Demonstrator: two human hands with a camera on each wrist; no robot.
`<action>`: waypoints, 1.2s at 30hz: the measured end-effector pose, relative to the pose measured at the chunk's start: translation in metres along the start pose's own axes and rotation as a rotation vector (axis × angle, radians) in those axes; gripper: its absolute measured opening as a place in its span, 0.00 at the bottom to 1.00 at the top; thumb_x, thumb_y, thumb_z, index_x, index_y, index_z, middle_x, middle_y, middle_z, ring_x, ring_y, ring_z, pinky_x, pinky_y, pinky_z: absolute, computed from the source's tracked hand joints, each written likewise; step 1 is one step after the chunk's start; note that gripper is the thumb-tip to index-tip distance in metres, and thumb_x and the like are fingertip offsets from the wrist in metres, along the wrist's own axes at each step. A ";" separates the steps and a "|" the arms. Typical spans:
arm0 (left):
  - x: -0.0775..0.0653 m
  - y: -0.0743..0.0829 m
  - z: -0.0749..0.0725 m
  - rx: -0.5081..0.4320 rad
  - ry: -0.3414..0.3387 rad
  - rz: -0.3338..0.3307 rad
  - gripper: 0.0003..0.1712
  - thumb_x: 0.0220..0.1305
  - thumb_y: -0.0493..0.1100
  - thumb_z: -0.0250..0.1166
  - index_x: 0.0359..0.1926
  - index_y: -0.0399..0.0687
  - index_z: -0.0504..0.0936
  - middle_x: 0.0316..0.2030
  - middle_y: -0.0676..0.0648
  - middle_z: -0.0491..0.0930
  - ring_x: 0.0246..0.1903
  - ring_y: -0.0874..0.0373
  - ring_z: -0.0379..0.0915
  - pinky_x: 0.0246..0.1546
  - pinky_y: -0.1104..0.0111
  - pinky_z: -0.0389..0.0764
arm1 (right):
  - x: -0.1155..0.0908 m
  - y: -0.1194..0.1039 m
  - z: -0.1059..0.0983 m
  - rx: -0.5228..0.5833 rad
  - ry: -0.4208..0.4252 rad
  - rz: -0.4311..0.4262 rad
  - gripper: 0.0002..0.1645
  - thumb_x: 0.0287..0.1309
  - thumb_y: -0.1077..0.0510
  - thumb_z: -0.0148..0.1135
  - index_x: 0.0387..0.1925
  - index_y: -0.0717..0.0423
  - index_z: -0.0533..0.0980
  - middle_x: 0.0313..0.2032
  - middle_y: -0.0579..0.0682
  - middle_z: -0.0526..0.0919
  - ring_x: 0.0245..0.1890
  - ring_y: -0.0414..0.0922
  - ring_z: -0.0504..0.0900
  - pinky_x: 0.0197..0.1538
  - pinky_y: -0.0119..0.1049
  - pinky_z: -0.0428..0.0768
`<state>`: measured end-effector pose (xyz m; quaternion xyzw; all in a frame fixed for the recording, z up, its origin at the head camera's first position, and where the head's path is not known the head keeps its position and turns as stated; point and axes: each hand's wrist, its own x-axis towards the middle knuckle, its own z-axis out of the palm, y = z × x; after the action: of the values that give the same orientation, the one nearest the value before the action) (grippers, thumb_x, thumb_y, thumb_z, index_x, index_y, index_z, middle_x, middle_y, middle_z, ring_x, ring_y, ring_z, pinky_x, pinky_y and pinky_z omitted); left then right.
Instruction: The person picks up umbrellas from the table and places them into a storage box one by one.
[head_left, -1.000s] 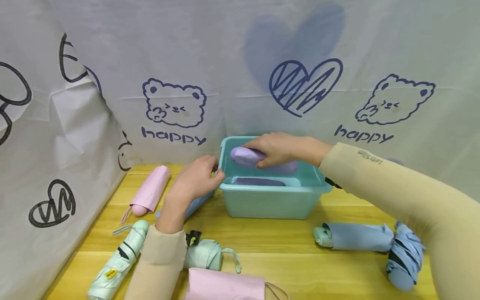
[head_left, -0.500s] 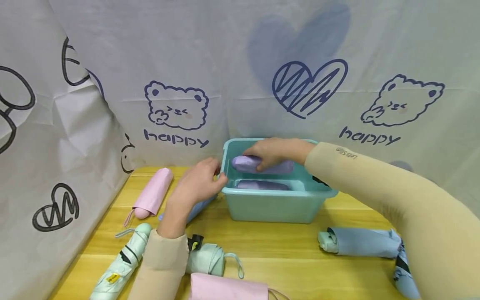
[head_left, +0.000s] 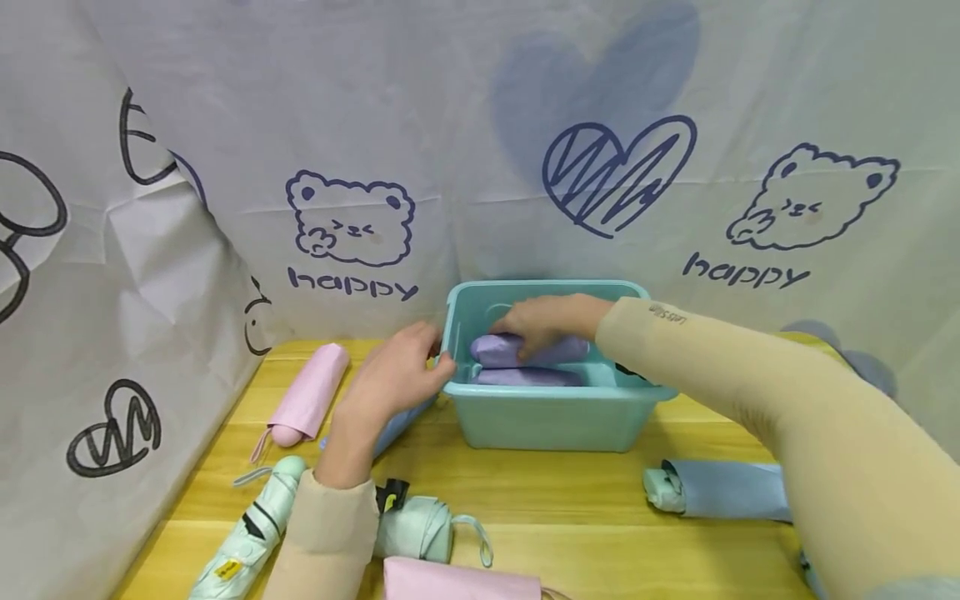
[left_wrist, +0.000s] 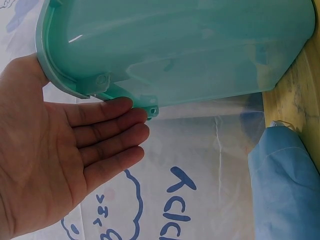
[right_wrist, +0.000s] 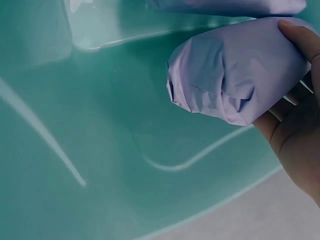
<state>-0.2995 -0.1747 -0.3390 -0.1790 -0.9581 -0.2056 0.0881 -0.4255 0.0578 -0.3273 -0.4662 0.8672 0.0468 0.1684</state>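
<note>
A teal plastic bin (head_left: 551, 417) stands on the wooden table. Inside it, my right hand (head_left: 551, 321) grips a folded lilac umbrella (head_left: 495, 352), thumb on one side and fingers on the other. Another lilac umbrella (head_left: 528, 377) lies in the bin, along the near wall. The right wrist view shows the held umbrella's rounded, wrinkled end (right_wrist: 215, 80) close to the second one. At the bin's left side rests my left hand (head_left: 397, 371), its thumb at the rim. In the left wrist view its fingers (left_wrist: 107, 132) are straight beside the bin's outer wall.
Folded umbrellas lie around: pink (head_left: 311, 392), mint (head_left: 251, 529) and blue (head_left: 397, 429) at left, short mint (head_left: 416, 529) and pink (head_left: 461, 579) in front, blue with a mint end (head_left: 731, 490) at right. A printed cloth (head_left: 487, 217) hangs close behind the bin.
My right hand has lowered the lilac umbrella deeper into the bin, beside the other one. The left hand keeps its place at the rim. The head view has shifted slightly.
</note>
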 end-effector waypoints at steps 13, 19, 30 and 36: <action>0.001 0.000 0.000 -0.013 -0.002 0.002 0.12 0.65 0.50 0.57 0.40 0.47 0.79 0.40 0.45 0.79 0.37 0.52 0.73 0.40 0.56 0.77 | 0.007 0.004 0.014 -0.042 -0.005 -0.021 0.37 0.63 0.56 0.70 0.72 0.55 0.71 0.56 0.55 0.84 0.54 0.51 0.82 0.60 0.46 0.78; 0.002 0.000 0.001 -0.011 -0.004 -0.007 0.13 0.65 0.50 0.57 0.40 0.47 0.79 0.39 0.48 0.78 0.36 0.52 0.73 0.40 0.57 0.78 | 0.009 0.005 0.016 -0.123 0.030 -0.037 0.30 0.61 0.52 0.73 0.64 0.55 0.80 0.46 0.50 0.88 0.43 0.46 0.83 0.52 0.44 0.82; 0.002 -0.001 0.001 -0.010 -0.018 -0.020 0.14 0.66 0.52 0.56 0.42 0.48 0.80 0.41 0.49 0.78 0.38 0.52 0.74 0.42 0.57 0.79 | 0.011 0.007 0.017 -0.121 0.085 -0.043 0.19 0.54 0.54 0.79 0.46 0.57 0.87 0.42 0.51 0.89 0.40 0.45 0.83 0.50 0.42 0.82; 0.001 -0.001 0.001 -0.009 -0.020 -0.019 0.13 0.65 0.51 0.56 0.42 0.48 0.79 0.42 0.46 0.80 0.37 0.52 0.74 0.40 0.56 0.78 | 0.009 0.003 0.015 -0.174 0.091 -0.042 0.19 0.52 0.52 0.80 0.44 0.57 0.87 0.41 0.52 0.88 0.40 0.46 0.83 0.49 0.42 0.82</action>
<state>-0.3009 -0.1748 -0.3402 -0.1722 -0.9597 -0.2089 0.0759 -0.4293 0.0560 -0.3447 -0.4988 0.8567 0.0973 0.0888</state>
